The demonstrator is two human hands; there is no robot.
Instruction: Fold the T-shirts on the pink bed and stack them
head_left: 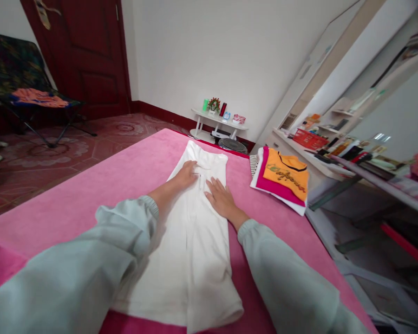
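White wide-leg trousers (170,260) lie lengthwise on a bed with a pink cover (125,181). Their waist end points away from me, and a seam or gap runs down the middle to the hem. My left hand (187,173) is near the waist on the left side, its fingers bent and closed on the fabric. A thin line like a cord or crease shows just beside those fingertips. Opposite it, my right hand (220,197) lies flat on the right side of the trousers with its fingers spread.
A stack of folded clothes with an orange shirt (285,171) on top sits at the bed's right edge. Past it is a cluttered dressing table (313,160) with a red basket (310,139). A small white shelf (216,118) stands by the wall; a folding chair (17,69) is left.
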